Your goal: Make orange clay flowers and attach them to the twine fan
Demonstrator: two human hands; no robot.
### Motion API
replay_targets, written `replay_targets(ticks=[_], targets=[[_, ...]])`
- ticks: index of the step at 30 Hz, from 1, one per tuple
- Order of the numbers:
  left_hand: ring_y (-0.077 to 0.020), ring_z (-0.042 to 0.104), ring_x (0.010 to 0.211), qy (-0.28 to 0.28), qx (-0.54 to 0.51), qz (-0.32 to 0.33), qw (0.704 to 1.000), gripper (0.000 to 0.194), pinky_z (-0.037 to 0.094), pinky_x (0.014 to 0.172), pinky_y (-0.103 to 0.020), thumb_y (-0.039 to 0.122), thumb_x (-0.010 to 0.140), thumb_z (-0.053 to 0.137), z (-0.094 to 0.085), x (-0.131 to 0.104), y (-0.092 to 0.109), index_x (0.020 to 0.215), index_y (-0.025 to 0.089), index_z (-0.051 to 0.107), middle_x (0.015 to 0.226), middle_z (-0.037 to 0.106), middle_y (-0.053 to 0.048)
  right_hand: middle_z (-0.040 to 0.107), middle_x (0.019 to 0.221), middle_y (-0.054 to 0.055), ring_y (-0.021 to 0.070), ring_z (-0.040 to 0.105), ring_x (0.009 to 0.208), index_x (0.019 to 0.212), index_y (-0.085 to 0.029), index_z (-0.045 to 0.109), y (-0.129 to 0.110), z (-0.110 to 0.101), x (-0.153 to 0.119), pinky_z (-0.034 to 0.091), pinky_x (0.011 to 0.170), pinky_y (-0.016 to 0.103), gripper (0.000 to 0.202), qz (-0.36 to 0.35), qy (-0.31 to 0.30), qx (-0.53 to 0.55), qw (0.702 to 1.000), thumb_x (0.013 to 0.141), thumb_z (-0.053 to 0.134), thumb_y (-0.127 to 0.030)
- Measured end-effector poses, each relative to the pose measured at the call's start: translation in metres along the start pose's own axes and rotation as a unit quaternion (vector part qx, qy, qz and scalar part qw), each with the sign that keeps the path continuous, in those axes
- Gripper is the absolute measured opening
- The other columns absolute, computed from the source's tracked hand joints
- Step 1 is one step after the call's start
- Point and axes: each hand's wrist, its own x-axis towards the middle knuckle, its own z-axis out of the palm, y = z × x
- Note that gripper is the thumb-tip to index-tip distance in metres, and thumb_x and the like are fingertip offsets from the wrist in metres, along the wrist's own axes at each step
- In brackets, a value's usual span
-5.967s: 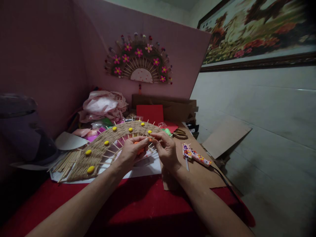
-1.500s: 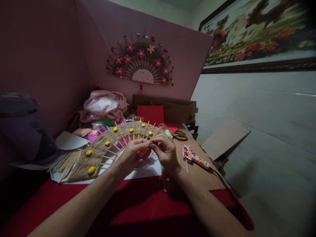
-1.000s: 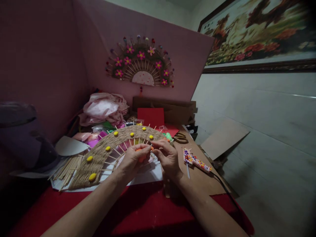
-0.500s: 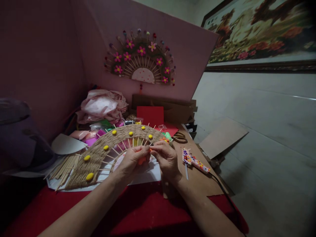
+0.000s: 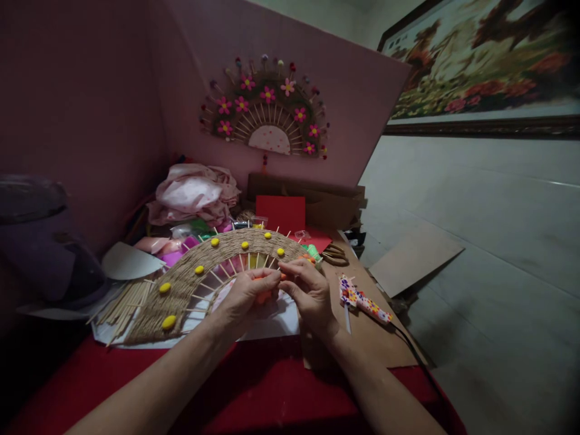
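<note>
Red table [image 5: 272, 399] against a pink wall: both hands meet fingertip to fingertip — left hand [image 5: 244, 296] cupping orange clay [image 5: 261, 296], right hand [image 5: 310, 296] pinching it — over the woven fan [image 5: 190, 278], arching nine to three o'clock.

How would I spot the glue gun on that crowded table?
Start at the big woven fan lying flat on the red table. Pass the right hand to the brown cardboard sheet. The glue gun lies there, the only thing covered in bright multicoloured patterning.
</note>
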Motion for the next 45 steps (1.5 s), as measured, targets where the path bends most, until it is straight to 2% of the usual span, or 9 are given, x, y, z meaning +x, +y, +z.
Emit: replay_targets(ticks=[5,11,15,20,25,30,35,39,45], targets=[[-0.0025,0.029,0.037,-0.005,-0.002,0.009,1.000,0.030,0.018,0.038,-0.018,0.036,0.069,0.071,-0.0013,0.0031,-0.0024,0.060,0.013,0.054,0.045,0.039,0.005,0.057,0.083,0.001,0.0138,0.055,0.078,0.088,-0.026,0.071,0.0015,0.0005,0.0004,0.045,0.068,0.027,0.015,-0.010,0.019,0.005,1.000,0.080,0.064,-0.016],[-0.0027,0.030,0.037,0.003,-0.002,-0.003,1.000,0.028,0.020,0.038,-0.018,0.036,0.067,0.072,-0.0022,0.0049,-0.0020,0.064,0.014,0.056,0.047,0.042,0.005,0.058,0.085,0.003,0.0150,0.056,0.079,0.092,-0.024,0.071,-0.0004,-0.0001,0.0008,0.046,0.068,0.028,0.015,0.002,0.007,-0.011,1.000,0.079,0.065,-0.020],[-0.0030,0.030,0.037,0.017,-0.014,-0.009,1.000,0.032,0.020,0.037,-0.017,0.040,0.065,0.073,-0.0012,0.0036,-0.0003,0.062,0.014,0.055,0.047,0.044,0.005,0.057,0.081,0.002,0.0139,0.056,0.075,0.083,-0.024,0.071,-0.0019,0.0000,0.0015,0.046,0.067,0.027,0.008,-0.004,0.033,-0.007,0.999,0.079,0.066,-0.019],[-0.0031,0.033,0.040,0.032,0.007,0.009,0.999,0.031,0.023,0.039,-0.017,0.036,0.062,0.076,0.0010,0.0015,0.0021,0.060,0.013,0.055,0.047,0.045,0.004,0.061,0.086,0.004,0.0161,0.057,0.082,0.090,-0.023,0.069,-0.0009,-0.0007,0.0005,0.046,0.069,0.029,0.011,0.011,0.013,-0.027,0.999,0.080,0.065,-0.022],[-0.0035,0.034,0.040,0.057,-0.006,-0.008,0.998,0.035,0.025,0.039,-0.017,0.044,0.064,0.073,0.0039,0.0002,0.0034,0.067,0.013,0.057,0.051,0.048,0.004,0.059,0.082,0.003,0.0149,0.056,0.078,0.081,-0.020,0.067,0.0001,-0.0013,0.0004,0.045,0.070,0.028,0.003,0.015,0.021,-0.036,0.999,0.080,0.065,-0.023],[-0.0029,0.033,0.039,0.041,0.020,0.021,0.999,0.033,0.023,0.038,-0.016,0.037,0.060,0.077,0.0050,0.0001,0.0039,0.060,0.012,0.055,0.046,0.045,0.005,0.060,0.084,0.003,0.0154,0.056,0.079,0.086,-0.020,0.067,-0.0009,-0.0014,0.0009,0.045,0.070,0.028,0.008,0.011,0.005,-0.039,0.999,0.080,0.065,-0.024],[-0.0049,0.037,0.038,0.032,-0.004,-0.005,0.999,0.035,0.025,0.036,-0.017,0.044,0.065,0.073,0.0044,0.0002,0.0042,0.068,0.013,0.056,0.048,0.049,0.003,0.059,0.080,0.002,0.0151,0.056,0.077,0.079,-0.020,0.067,-0.0011,-0.0007,0.0006,0.045,0.070,0.029,0.005,0.011,0.022,-0.040,0.999,0.080,0.065,-0.024],[-0.0059,0.041,0.036,0.022,0.000,-0.005,1.000,0.034,0.026,0.034,-0.017,0.038,0.061,0.076,0.0031,0.0012,0.0040,0.064,0.014,0.053,0.047,0.050,0.003,0.060,0.082,0.002,0.0151,0.056,0.077,0.086,-0.021,0.067,-0.0015,-0.0007,0.0012,0.045,0.068,0.029,0.006,0.006,0.010,-0.038,0.999,0.080,0.065,-0.022],[-0.0051,0.039,0.035,0.012,-0.009,-0.005,1.000,0.034,0.024,0.033,-0.017,0.041,0.063,0.074,0.0030,0.0010,0.0035,0.064,0.015,0.052,0.047,0.049,0.004,0.059,0.080,0.002,0.0150,0.056,0.076,0.081,-0.021,0.067,-0.0021,-0.0008,0.0023,0.046,0.068,0.029,0.003,-0.007,0.017,-0.042,0.999,0.080,0.065,-0.022]])
